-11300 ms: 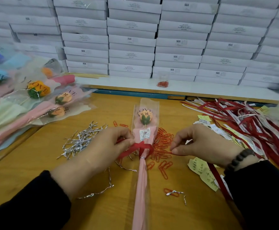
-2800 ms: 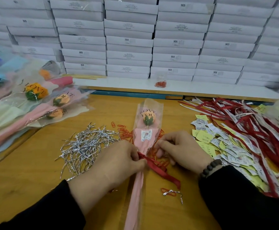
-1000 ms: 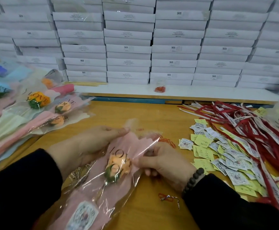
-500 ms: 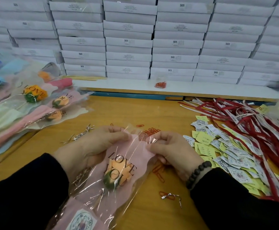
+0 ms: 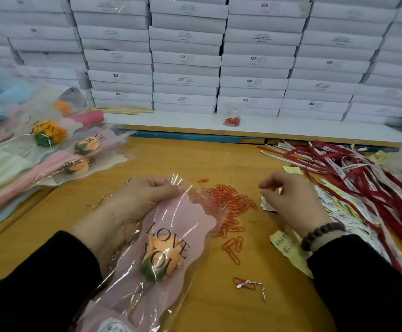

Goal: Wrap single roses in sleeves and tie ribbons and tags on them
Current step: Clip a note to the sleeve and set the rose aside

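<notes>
An orange rose [image 5: 164, 257] lies inside a pink and clear sleeve [image 5: 190, 219] printed LOVE YOU, lifted over the near left of the wooden table [image 5: 171, 159]. My left hand [image 5: 145, 197] grips the sleeve's upper left edge. My right hand [image 5: 291, 202] hovers apart from the sleeve, fingers curled over the edge of the paper tags [image 5: 339, 212]; whether it pinches one is unclear. Red ribbons [image 5: 363, 168] lie in a heap at the far right. The sleeve's lower end runs out of view.
Orange paper clips [image 5: 231, 207] are scattered between my hands. A silver twist tie [image 5: 250, 283] lies near the front. Wrapped roses [image 5: 51, 149] are piled at the left. White boxes [image 5: 185, 58] are stacked behind, with a cup of clips [image 5: 232, 116] on the ledge.
My right hand has let go of the sleeve's top edge and moved right to the tags. My left hand still holds the sleeve, now slightly higher.
</notes>
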Demonstrator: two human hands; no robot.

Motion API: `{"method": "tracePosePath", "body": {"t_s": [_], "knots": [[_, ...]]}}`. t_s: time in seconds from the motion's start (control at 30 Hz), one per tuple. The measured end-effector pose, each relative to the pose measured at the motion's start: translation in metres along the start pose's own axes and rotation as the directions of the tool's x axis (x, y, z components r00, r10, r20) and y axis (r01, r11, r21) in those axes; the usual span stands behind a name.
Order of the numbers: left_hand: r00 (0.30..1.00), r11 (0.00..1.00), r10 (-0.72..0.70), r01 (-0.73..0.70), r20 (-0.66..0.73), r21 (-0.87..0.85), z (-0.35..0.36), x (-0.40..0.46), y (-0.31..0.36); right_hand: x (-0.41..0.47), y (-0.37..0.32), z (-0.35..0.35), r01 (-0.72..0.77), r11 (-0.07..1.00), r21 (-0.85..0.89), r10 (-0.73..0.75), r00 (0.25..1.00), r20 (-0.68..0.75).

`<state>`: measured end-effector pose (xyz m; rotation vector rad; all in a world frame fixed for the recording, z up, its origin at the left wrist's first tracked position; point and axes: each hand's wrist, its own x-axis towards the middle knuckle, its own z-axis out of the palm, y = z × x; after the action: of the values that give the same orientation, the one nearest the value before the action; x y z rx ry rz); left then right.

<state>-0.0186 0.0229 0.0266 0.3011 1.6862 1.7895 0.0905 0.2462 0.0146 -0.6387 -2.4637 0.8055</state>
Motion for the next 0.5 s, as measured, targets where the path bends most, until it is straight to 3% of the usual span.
{"method": "tracePosePath", "body": {"t_s": [0.07, 0.17, 0.33, 0.5], "knots": [[1.000, 1.000, -0.002, 0.002, 0.010, 0.006, 0.001, 0.000, -0.001, 0.005, 0.016, -0.007, 0.029, 0.976, -0.215, -0.033, 0.999, -0.015], [1.000, 1.000, -0.006, 0.006, 0.018, -0.005, 0.000, 0.001, -0.003, 0.008, 0.028, -0.009, 0.032, 0.926, -0.376, 0.011, 0.994, 0.112], [1.000, 0.999, -0.006, 0.007, 0.029, -0.043, 0.000, 0.001, -0.004, 0.007, 0.025, -0.010, 0.157, 0.837, -0.525, -0.094, 0.985, 0.144], [1.000, 1.000, -0.013, 0.013, 0.021, -0.019, -0.001, 0.003, -0.005, 0.008, 0.022, -0.010, 0.209, 0.812, -0.545, -0.119, 0.973, 0.195]]}}
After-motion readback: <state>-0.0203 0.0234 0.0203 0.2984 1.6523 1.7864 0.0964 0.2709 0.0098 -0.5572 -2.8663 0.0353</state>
